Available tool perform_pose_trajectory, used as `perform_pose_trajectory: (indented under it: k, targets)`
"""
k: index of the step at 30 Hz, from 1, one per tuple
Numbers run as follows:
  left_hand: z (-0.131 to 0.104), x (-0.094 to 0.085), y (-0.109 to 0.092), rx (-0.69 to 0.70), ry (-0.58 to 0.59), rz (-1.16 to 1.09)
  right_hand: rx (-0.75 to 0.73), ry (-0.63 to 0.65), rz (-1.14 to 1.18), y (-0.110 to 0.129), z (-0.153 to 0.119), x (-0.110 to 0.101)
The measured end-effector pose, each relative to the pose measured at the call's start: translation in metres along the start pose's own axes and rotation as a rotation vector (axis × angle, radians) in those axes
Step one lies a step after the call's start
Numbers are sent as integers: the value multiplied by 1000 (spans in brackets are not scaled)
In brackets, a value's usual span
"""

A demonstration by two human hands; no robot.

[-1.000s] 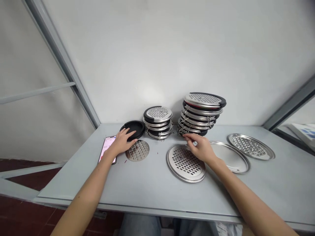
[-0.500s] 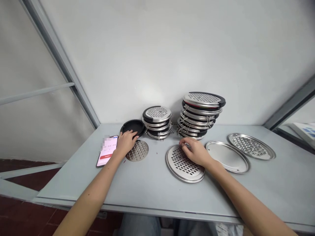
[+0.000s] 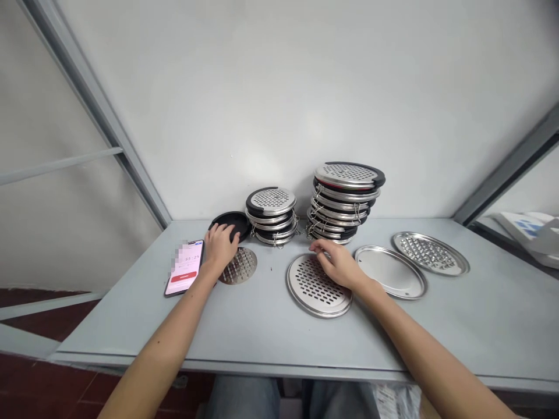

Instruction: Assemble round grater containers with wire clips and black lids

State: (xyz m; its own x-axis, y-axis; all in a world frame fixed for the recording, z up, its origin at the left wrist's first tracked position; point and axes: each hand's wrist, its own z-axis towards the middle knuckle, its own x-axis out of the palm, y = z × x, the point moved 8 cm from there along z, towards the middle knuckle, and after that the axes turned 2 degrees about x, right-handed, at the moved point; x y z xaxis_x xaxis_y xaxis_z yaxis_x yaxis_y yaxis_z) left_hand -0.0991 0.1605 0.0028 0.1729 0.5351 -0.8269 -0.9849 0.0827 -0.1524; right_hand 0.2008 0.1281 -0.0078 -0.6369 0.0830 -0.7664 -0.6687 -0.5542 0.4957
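Observation:
My left hand is over the near edge of a shallow black round dish. Its fingers are slightly bent and apart, with the thumb toward the right; whether they grip the rim I cannot tell. Just below it lies a round metal grater disc, partly behind my wrist. My right hand rests at the upper right of a round metal plate with slots. Its fingers curl loosely, the thumb stands apart from them, and no object shows between them.
A phone with a timer lies left. Behind stand a short stack and a taller stack of clipped metal-and-black round graters. To the right lie a plain metal tray and a large grater disc. A wall rises behind.
My left hand has shifted slightly, its fingers more bent over the dish edge. My right hand stays at the slotted plate. The whole view has moved a little, so everything sits further left.

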Motion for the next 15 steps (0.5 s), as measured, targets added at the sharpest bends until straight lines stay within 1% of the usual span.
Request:
perform_pose_trajectory:
  k: [1, 2, 4, 5, 6, 7, 8, 10, 12, 13, 14, 15]
  targets:
    - [0, -12, -2, 21, -116, -43, -10, 6, -9, 1, 0, 0]
    - [-2, -27, -6, 61, -257, -97, -18, 10, -17, 1, -1, -1]
    - [-14, -57, -19, 193, -533, -208, -29, 19, -22, 2, -1, -2]
    - [-23, -68, -29, 279, -622, -251, -31, 24, -20, 2, -2, -2]
    - [-31, -76, -41, 357, -675, -288, -33, 29, -16, 2, -2, -3]
    - [-39, -81, -54, 439, -693, -320, -35, 35, -15, 2, -2, -3]
    - [-46, -82, -70, 524, -667, -358, -38, 42, -16, 2, -2, -2]
    - [-57, -75, -107, 700, -517, -428, -48, 58, -25, 2, -2, -1]
    - [-68, -62, -142, 870, -358, -469, -55, 71, -34, 2, -2, 2]
    - [-72, -53, -158, 947, -253, -466, -53, 73, -38, 2, -2, 3]
    - [-73, -44, -169, 982, -150, -469, -51, 73, -39, 1, -2, 3]
    - [-73, -37, -176, 986, -64, -484, -49, 72, -38, 1, -2, 4]
